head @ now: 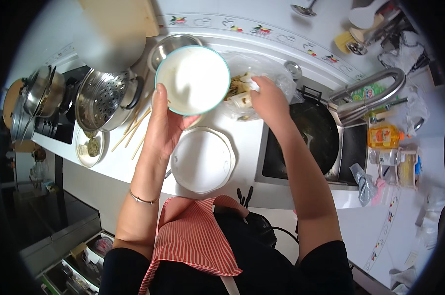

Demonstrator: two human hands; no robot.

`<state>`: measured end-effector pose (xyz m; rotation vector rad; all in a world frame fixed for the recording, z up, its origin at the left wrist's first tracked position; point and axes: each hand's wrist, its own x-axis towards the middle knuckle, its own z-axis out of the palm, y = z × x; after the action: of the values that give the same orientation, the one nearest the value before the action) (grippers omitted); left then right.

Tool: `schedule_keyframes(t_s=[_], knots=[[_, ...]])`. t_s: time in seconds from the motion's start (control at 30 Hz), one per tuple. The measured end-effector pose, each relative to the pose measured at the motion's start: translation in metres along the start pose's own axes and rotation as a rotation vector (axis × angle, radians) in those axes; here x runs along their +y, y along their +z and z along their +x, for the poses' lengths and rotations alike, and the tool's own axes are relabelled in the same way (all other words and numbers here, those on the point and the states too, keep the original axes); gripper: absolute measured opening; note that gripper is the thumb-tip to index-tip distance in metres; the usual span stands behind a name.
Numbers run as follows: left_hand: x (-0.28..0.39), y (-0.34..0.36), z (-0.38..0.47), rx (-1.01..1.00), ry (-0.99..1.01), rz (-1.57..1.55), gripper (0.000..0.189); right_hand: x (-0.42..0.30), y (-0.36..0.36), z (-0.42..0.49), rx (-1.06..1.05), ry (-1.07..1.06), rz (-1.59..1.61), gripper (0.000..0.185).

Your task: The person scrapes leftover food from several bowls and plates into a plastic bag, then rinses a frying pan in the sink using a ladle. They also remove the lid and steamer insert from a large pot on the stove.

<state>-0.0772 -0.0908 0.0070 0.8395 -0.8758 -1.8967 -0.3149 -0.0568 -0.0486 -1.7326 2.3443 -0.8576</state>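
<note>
My left hand (169,125) holds up a white bowl with a teal rim (193,80), thumb on its near left edge. My right hand (270,97) reaches over a clear plastic bag (277,66) with food scraps and crumpled white pieces (240,99) in it. Its fingers are at the white pieces; whether they grip one is unclear. Below the bowl, a white dish with a scalloped rim (202,160) lies on the counter. Behind the raised bowl stands a steel bowl (163,49). Wooden chopsticks (131,134) lie to the left of my left wrist.
A steel steamer pot (108,99) and a plate of greenish food (91,149) are at left. At right, a black wok (314,136) sits in the sink under a curved metal faucet (377,96). An orange dish-soap bottle (382,136) stands beyond. A small glass (293,70) is near the wall.
</note>
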Motion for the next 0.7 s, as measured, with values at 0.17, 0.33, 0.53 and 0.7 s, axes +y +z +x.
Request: schedule_keyframes(t_s=[0.17, 0.33, 0.53, 0.7], knots=[[0.013, -0.031, -0.036, 0.024, -0.094, -0.236, 0.072, -0.005, -0.028, -0.008, -0.247, 0.171, 0.157, 0.025], [0.028, -0.091, -0.086, 0.178, -0.072, -0.367, 0.063, 0.003, -0.04, -0.028, -0.33, 0.366, 0.445, 0.02], [0.022, -0.182, -0.152, 0.33, -0.145, -0.398, 0.054, 0.001, -0.059, -0.057, -0.358, 0.587, 0.627, 0.022], [0.002, -0.21, -0.176, 0.391, -0.306, -0.455, 0.05, -0.012, -0.057, -0.082, -0.418, 0.653, 0.671, 0.021]])
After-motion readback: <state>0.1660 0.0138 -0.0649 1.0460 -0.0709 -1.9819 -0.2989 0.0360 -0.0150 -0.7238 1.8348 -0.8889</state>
